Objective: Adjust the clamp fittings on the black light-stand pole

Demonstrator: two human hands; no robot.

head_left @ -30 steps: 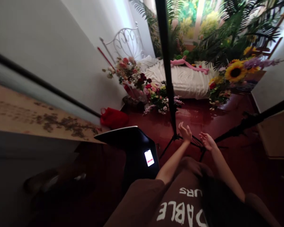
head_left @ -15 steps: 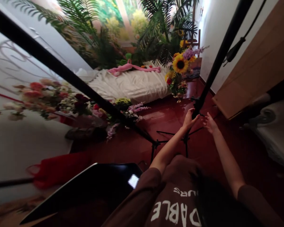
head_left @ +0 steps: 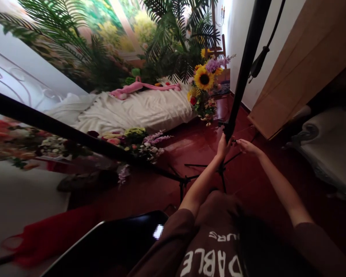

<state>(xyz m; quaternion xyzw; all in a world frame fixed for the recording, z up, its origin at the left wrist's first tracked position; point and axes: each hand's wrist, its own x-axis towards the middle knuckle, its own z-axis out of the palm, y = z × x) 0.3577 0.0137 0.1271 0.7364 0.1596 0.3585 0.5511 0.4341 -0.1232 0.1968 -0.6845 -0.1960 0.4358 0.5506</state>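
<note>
A garden-scene backdrop [head_left: 127, 27] fronted by palm fronds [head_left: 60, 30] fills the far wall. Before it stands a bed draped in white cloth [head_left: 150, 105], above a glossy red floor [head_left: 178, 148]. Two slim black tripod stands cross the view: the left stand [head_left: 75, 130] slants in from the left edge, and the right stand [head_left: 244, 73] rises in front of the person, its legs spread on the floor. Lower left, a black surface [head_left: 115, 242] carries a bright patch [head_left: 158, 231], too blurred to name. Beside it lies a red bag [head_left: 52, 234] with a loop handle; its contents are hidden. Sunflowers [head_left: 204, 79] stand at the bed's right end, and whatever holds them is not clear. A pink plush toy [head_left: 135, 87] stretches across the cloth

The left hand [head_left: 223, 146] appears wrapped around the right stand's lower pole, so that hold looks made. The right hand [head_left: 248, 147] is bent, fingertips beside a small knob [head_left: 233, 142] on the same pole; whether they pinch it cannot be told. No adjustment looks finished: the knob's tightness does not show, and the right hand's part seems only begun
</note>
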